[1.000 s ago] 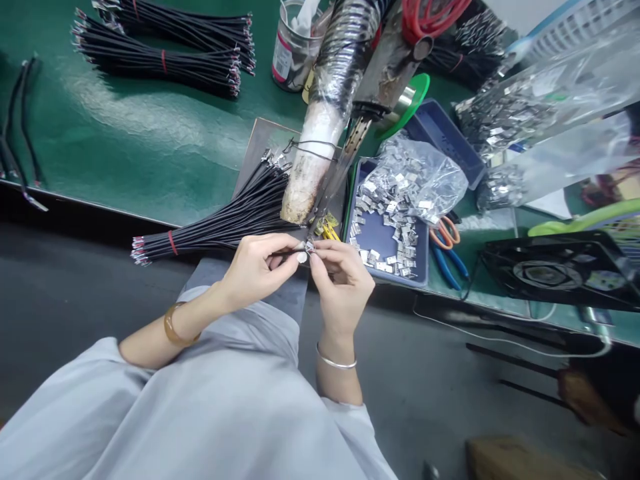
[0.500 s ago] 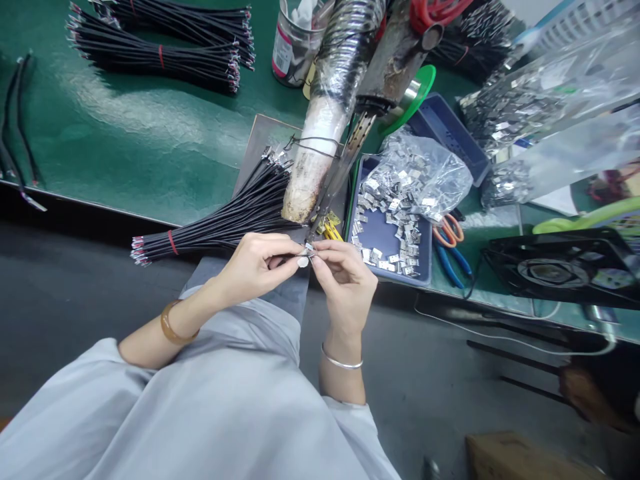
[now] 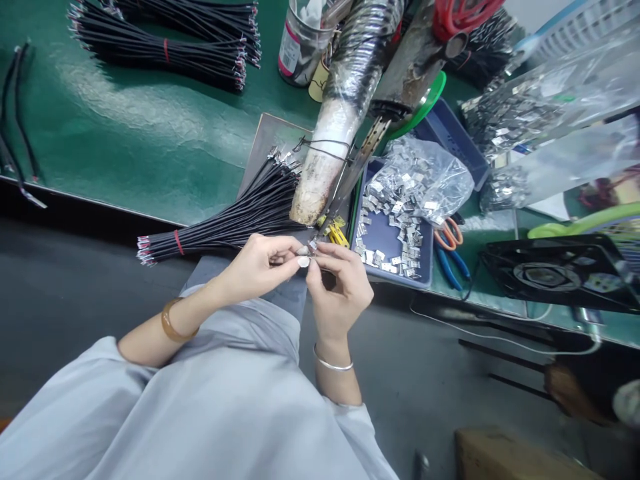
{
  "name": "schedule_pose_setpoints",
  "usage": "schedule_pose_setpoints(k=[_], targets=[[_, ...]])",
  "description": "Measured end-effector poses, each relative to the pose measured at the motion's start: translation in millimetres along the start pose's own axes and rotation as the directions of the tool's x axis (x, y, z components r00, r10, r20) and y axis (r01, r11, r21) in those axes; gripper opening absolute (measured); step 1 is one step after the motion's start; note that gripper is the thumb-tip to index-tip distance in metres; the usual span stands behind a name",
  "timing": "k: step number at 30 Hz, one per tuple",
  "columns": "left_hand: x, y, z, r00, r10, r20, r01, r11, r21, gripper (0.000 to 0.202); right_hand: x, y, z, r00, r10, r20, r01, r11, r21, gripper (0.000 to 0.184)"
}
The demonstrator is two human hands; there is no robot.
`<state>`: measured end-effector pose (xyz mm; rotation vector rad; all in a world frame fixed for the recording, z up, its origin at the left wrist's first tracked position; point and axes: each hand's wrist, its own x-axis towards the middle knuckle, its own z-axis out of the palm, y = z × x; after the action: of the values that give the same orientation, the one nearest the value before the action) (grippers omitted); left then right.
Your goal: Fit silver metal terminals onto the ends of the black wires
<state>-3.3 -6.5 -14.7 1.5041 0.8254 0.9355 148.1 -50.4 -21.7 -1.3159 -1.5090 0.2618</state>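
While both hands meet just below the middle of the frame, at the near edge of the green mat (image 3: 125, 133), the work is all in the fingertips. The left hand (image 3: 260, 263) has thumb and forefinger pinched shut on a wire end, which is almost wholly hidden under them. The right hand (image 3: 340, 287) has its thumb and forefinger closed on a small metal clip (image 3: 312, 246), its other fingers curled loosely. The clip sits right where the two pinches touch, just under the lower tip of the iron (image 3: 360, 157), which slants down from the upper right of the frame beside a wrapped tube (image 3: 325, 160).

To do this well, I judge, the grips should be short and close to the joint, so that neither part can twist. The wire should go straight into the clip, not at an angle. With the iron so near, the fingertips are best kept on the clip's near side, well clear of the iron's metal.

Left of the hands a tied bundle of black wires (image 3: 235, 223) fans across the mat's edge. To the right a blue tray (image 3: 385, 237) holds loose clips, with a clear bag (image 3: 425, 180) of more lying over its far end.
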Motion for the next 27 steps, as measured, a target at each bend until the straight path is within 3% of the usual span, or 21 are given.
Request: schedule_pose_setpoints(k=[4, 6, 9, 11, 18, 21, 27], targets=[[3.1, 4.6, 2.8, 0.989, -0.136, -0.049, 0.122, 0.968, -0.22, 0.013, -3.4, 1.9, 0.0, 0.991, -0.049, -0.126, 0.046, 0.999, -0.023, 0.013], [5.2, 7.1, 3.4, 0.985, -0.167, -0.052, 0.148, 0.955, -0.257, 0.013, -3.8, 1.3, -4.0, 0.971, -0.158, -0.18, 0.143, 0.985, -0.091, 0.016], [7.4, 10.5, 3.6, 0.98, -0.189, -0.056, 0.166, 0.945, -0.282, 0.013, -4.2, -1.4, -8.9, 0.941, -0.315, -0.121, 0.285, 0.934, -0.215, 0.023], [8.1, 12.0, 3.9, 0.977, -0.2, -0.068, 0.173, 0.943, -0.284, 0.013, -3.9, -2.0, -9.3, 0.938, -0.337, -0.076, 0.311, 0.919, -0.241, 0.025], [9.1, 13.6, 6.5, 0.97, -0.21, -0.12, 0.174, 0.95, -0.26, 0.016, -5.5, 7.0, -3.7, 0.99, -0.084, -0.109, 0.082, 0.996, -0.02, 0.008], [9.0, 12.9, 6.8, 0.967, -0.201, -0.158, 0.164, 0.961, -0.224, 0.019, -7.2, 8.5, -3.4, 0.983, -0.174, -0.059, 0.171, 0.983, -0.062, 0.01], [9.7, 10.9, 8.2, 0.964, -0.2, -0.172, 0.158, 0.96, -0.23, 0.018, -5.4, 10.4, -6.2, 0.915, -0.401, 0.041, 0.4, 0.893, -0.207, 0.016]])
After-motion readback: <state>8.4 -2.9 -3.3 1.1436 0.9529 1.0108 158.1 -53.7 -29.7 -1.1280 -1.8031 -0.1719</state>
